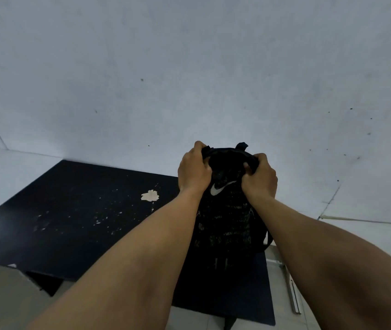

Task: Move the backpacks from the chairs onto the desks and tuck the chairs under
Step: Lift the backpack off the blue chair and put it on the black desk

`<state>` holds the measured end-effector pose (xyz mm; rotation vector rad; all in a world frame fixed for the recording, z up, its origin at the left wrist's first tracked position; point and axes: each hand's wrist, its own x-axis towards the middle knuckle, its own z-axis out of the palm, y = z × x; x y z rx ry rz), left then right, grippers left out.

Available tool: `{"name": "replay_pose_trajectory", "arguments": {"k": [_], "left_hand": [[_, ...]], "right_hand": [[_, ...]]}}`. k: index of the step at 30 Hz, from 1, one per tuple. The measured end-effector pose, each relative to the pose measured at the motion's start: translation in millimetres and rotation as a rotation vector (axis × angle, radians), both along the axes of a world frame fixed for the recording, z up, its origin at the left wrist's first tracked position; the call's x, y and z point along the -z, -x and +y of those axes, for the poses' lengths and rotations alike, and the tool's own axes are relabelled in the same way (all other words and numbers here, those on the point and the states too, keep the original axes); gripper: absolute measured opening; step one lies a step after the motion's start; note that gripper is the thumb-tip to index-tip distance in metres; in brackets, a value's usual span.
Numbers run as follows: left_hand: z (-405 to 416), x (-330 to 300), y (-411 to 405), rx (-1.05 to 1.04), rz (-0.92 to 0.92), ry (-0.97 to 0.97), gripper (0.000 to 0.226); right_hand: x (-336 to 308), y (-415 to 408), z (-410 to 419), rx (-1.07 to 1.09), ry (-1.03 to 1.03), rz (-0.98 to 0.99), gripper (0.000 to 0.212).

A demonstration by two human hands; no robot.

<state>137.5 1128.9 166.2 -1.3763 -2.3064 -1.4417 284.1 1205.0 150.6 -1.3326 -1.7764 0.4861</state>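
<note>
A black backpack with a white swoosh logo stands upright on the dark seat of a chair at the lower centre-right. My left hand grips the backpack's top left corner, and my right hand grips its top right corner. A black desk, speckled with white paint chips, sits to the left of the chair against the wall. The chair's legs and back are hidden.
A pale grey wall rises right behind the desk and chair. A thin white pipe runs along the wall at the right, and a metal strip lies on the light floor beside the chair.
</note>
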Motion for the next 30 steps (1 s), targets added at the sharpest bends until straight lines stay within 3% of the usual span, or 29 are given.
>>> {"name": "replay_pose_trajectory", "arguments": {"k": [12,21,30], "left_hand": [[125.8,11.8,21.2,0.061,-0.091,0.068,0.027],[221.2,11.5,66.8,0.088,-0.065,0.154,0.044],[302.8,19.1,112.0,0.068,-0.041,0.209,0.022]], "right_hand": [[21.9,18.0,129.2,-0.049,0.093,-0.032,0.012],[24.0,52.2,222.2,-0.046,0.14,-0.071,0.009],[33.6,95.0,307.0,-0.042,0.193,-0.114,0.015]]}}
